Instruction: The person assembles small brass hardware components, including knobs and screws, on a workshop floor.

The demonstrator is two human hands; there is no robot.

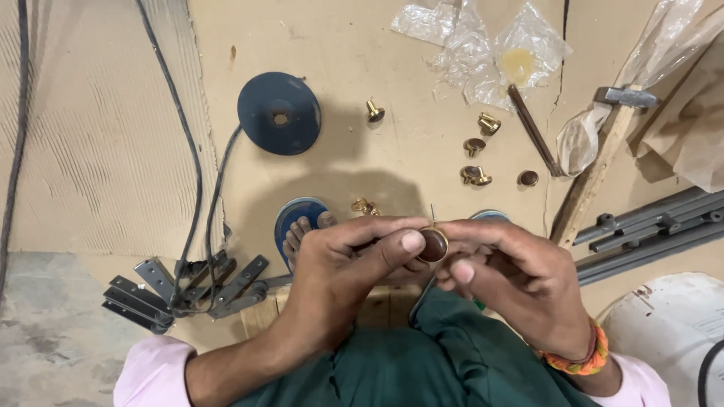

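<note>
Fingers of both hands are meeting at the near centre of the scene around one small round knob [434, 245] with a brown face and a brass rim. The left hand [343, 271] is pinching it, thumb pressed on the brown face and forefinger curled over the top, while the right hand [509, 275] is closing narrowly on the rim from the other side, so the piece is being steadied between two grips and kept up off the board. A thin pin or stem is standing up just behind the knob; what it joins to is hidden by the fingers.

Farther off, on the pale board [392, 68], several matching brass knobs [477, 175] are lying loose and apart, within easy reach of the right hand, near a brown rod [534, 130] and crumpled clear plastic bags [490, 45]. A dark blue disc [279, 113] is sitting to the far left, and grey metal brackets [181, 290] are lying fanned on the near left with black cables [196, 173] running across them. A foot in a blue sandal [302, 226] is resting just beyond the left hand. An orange wristband [584, 358] is circling the right wrist.
</note>
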